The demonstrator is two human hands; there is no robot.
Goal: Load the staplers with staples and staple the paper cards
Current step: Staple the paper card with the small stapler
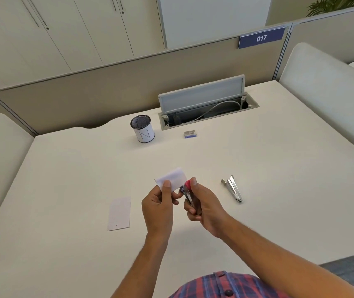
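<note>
- Above the near middle of the cream-white desk top [64, 168], a small white paper card [172, 178] is held off the surface, pinched at its near corner by the thumb and curled fingers of the left hand [158, 206].
- Beside it, a slim stapler with a pink-red cap and bright metal body [190, 195] is gripped in the right hand [204, 208]; the thumb is laid on the cap and the fingers are wrapped round the lower body.
- The card's right edge is seen at the stapler's mouth; whether it is already between the jaws cannot be told.
- A second, plain silver metal stapler [233, 188] is seen lying on the desk to the right, well apart from both hands.
- A flat white rectangular card [119, 213] lies to the left of the hands; a small mark shows near its lower edge.
- A small blue-and-grey staple box [190, 134] rests further back, near a white cylindrical mesh-lined pen cup [142, 129] and an opened grey cable hatch [206, 104].
- Handling is judged as follows: the card is light and bends readily, so it is best pinched close to the edge to be stapled; the stapler is rigid and smooth, and is best squeezed with the thumb on the cap.
</note>
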